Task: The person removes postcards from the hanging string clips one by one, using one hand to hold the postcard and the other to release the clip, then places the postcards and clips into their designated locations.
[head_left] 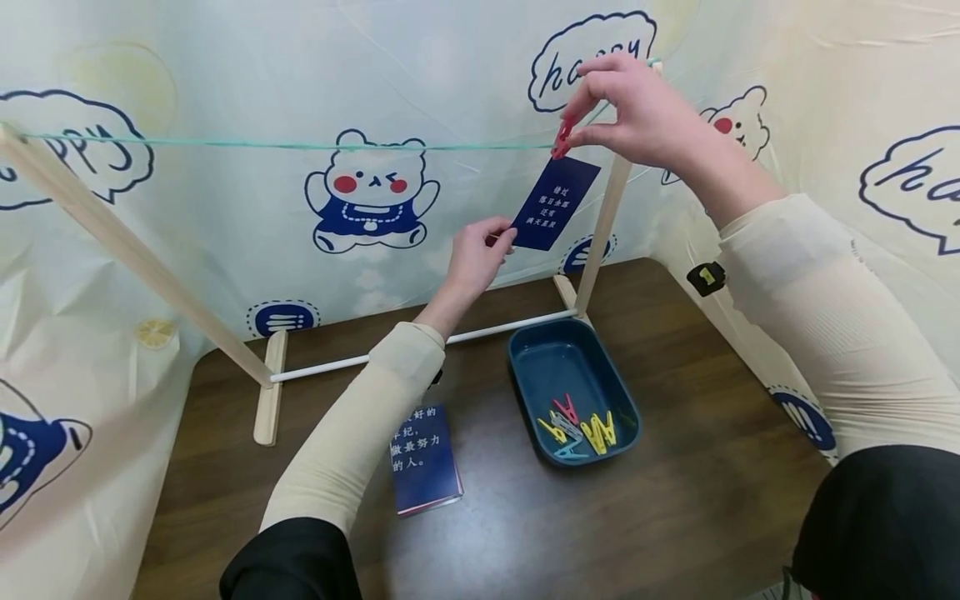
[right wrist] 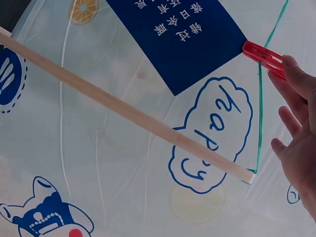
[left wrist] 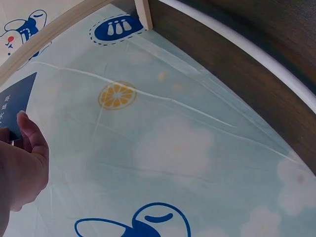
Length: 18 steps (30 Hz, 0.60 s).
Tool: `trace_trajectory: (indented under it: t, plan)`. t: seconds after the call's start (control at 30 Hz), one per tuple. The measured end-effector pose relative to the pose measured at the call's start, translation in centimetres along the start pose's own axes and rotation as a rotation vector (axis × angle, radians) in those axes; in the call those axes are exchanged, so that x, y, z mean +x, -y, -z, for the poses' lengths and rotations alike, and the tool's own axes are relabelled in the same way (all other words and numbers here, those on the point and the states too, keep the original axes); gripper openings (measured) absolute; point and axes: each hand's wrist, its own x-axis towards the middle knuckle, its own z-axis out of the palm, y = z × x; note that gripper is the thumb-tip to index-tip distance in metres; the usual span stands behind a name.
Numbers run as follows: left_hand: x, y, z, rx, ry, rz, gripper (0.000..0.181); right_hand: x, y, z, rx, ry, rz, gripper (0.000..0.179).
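A dark blue card (head_left: 553,204) with white characters hangs tilted just under the green line (head_left: 300,146). My left hand (head_left: 480,254) pinches its lower left corner between thumb and fingers; the left wrist view shows this hand (left wrist: 27,163) at its edge. With thumb and fingertips my right hand (head_left: 633,108) grips a red clothespin (head_left: 561,139) at the line. In the right wrist view the red clothespin's (right wrist: 264,58) nose is at a corner of the card (right wrist: 192,44), and the green line passes across the clothespin.
Wooden posts (head_left: 150,267) and a white bar (head_left: 322,367) form the rack carrying the line. On the brown table (head_left: 525,542) stands a dark blue tray (head_left: 573,354) with several yellow, grey, blue and red clothespins (head_left: 596,433). A stack of blue cards (head_left: 425,467) lies below my left forearm.
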Motion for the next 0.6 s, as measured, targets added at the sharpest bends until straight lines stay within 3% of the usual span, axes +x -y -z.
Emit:
trace_trajectory:
  t: [0.4,0.6]
  plan:
    - [0.01,-0.44,0.00,-0.019,-0.016,-0.040,0.021,-0.07,0.40,-0.01,0.011,-0.135,0.100,0.019]
    - [0.10,-0.53,0.06,-0.019,-0.010,-0.040,0.020,-0.10,0.52,0.44,0.014,-0.170,0.103,0.019]
